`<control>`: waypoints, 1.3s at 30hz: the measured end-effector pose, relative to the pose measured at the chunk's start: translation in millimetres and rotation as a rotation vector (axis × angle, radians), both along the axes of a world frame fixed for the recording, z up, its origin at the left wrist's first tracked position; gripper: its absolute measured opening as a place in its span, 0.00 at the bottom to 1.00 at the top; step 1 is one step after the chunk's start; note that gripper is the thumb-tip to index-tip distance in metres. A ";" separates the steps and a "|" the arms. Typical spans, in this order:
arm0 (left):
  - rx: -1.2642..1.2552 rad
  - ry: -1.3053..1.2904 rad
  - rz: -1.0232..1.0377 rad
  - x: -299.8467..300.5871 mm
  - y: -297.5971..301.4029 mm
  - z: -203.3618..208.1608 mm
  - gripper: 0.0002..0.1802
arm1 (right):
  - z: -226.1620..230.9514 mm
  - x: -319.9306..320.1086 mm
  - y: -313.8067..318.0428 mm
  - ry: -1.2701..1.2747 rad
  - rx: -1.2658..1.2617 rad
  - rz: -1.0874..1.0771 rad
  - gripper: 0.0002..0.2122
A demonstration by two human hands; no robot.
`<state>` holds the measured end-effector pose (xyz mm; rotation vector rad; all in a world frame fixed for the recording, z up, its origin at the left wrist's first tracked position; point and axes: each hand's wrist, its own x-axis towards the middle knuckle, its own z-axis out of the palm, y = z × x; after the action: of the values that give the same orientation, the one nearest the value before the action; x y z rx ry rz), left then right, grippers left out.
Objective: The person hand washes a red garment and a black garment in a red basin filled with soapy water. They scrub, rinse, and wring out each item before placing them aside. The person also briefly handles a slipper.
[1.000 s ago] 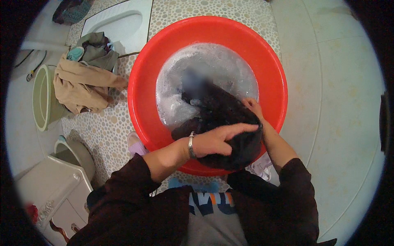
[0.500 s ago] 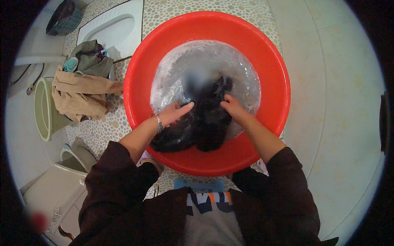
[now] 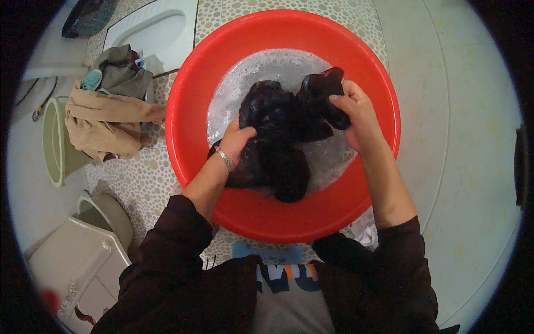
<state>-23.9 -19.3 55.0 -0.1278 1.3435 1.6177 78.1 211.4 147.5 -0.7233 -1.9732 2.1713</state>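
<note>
A wet black garment (image 3: 278,128) lies bunched in a large round red basin (image 3: 222,211), partly in cloudy, foamy water (image 3: 278,64). My left hand (image 3: 236,142), with a silver bracelet at the wrist, grips the garment's left side, thumb on top. Above the water at the basin's right, my right hand (image 3: 359,111) pinches a lifted end of the cloth between thumb and fingers. The garment's lower part sags toward the basin's near wall. Its exact kind cannot be made out.
Left of the basin, a tan garment (image 3: 105,122) and a grey-green garment (image 3: 122,75) are heaped beside a pale green bucket (image 3: 54,142). A squat toilet (image 3: 153,30) lies behind them. At the lower left are a grey bin (image 3: 108,214) and a white cabinet (image 3: 78,267).
My right hand has moved right and up, raising an end of the black garment from the water. My left hand has shifted slightly, now gripping the cloth's left side.
</note>
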 end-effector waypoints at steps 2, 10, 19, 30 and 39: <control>-0.004 0.126 0.017 -7.0 8.2 0.7 0.30 | 12.1 3.5 -0.4 0.001 -0.030 0.032 0.05; -0.060 1.188 -0.478 -3.4 23.1 -30.5 0.42 | 75.8 -10.5 -25.4 0.136 -0.413 -0.076 0.09; -0.625 0.882 -0.901 25.9 19.1 -24.6 0.42 | -14.2 -28.5 41.6 -0.171 0.242 0.043 0.08; -0.524 1.179 -1.402 73.8 25.3 5.5 0.21 | -153.2 -95.8 -57.8 -0.753 1.130 0.167 0.31; -0.653 1.179 -0.670 99.7 -17.2 -23.4 0.10 | -201.7 -30.3 53.4 -0.826 0.852 0.052 0.21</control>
<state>75.8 -36.5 31.6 0.9275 2.4029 0.5453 47.8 264.8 -54.3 -1.4961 -2.9323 0.8253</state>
